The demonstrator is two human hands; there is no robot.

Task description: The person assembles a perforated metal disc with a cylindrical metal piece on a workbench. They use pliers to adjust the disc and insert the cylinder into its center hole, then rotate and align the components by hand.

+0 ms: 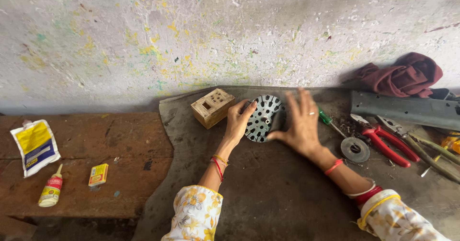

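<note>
**Both hands on a slotted metal disc at the back of the bench**

Only the head view here. The round slotted metal disc (262, 118) is tipped up on its edge on the dark mat (268, 193), close to the paint-flecked wall (191, 35). The left hand (238, 120) has its fingers curled onto the disc's left rim, grasping it. The right hand (301, 124) is spread open, fingers loose, against the disc's right side (it's a bit blurred, so I can't tell if the thumb really hooks on).

Just left of the disc sits a small wooden box (212, 107), nearly touching the left hand. To the right: a green-handled screwdriver (329, 121), a small round metal part (355, 149), red-handled pliers (387, 144), a grey metal bar (407, 109) and a maroon cloth (405, 75). Well off on the wooden bench (96, 140) lie a yellow-and-white pouch (35, 146), a glue bottle (51, 190) and a little yellow box (98, 175).
</note>
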